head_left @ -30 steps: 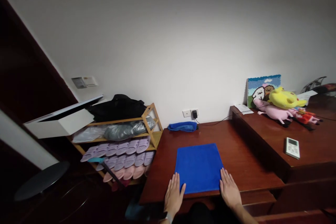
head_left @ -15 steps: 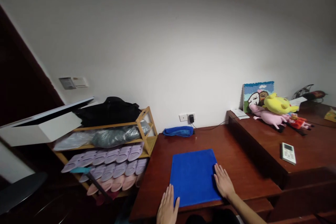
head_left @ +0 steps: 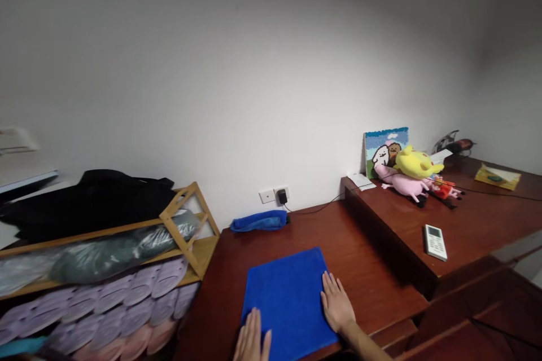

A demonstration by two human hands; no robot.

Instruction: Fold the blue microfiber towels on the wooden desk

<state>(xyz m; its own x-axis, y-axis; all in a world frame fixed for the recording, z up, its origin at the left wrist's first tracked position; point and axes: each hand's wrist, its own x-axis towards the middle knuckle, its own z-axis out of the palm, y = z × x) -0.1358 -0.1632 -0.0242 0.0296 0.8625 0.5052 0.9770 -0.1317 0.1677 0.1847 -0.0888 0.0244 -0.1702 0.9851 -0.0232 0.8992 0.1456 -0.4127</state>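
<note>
A blue towel [head_left: 288,299] lies spread flat as a near-square on the reddish-brown wooden table [head_left: 224,276]. At its near left edge, my left hand [head_left: 250,341] rests with fingers stretched out and the thumb apart; the bottom of the view cuts off part of it. My right hand [head_left: 337,304] lies flat along the towel's right edge, fingers extended. Neither hand grips anything. Further back, against the wall, sits another blue cloth [head_left: 259,221], bunched into a long roll.
To the left, a wooden rack [head_left: 195,256] holds a black bag [head_left: 93,203], plastic-wrapped items and several slippers [head_left: 139,285]. On the raised surface at right are a white remote [head_left: 435,242], plush toys [head_left: 409,180], a picture [head_left: 385,149] and a yellow tissue pack [head_left: 497,176]. A charger [head_left: 282,197] is plugged into the wall.
The view has turned to the right, so everything appears shifted left. Both hands remain flat at the towel's sides, and the towel looks the same.
</note>
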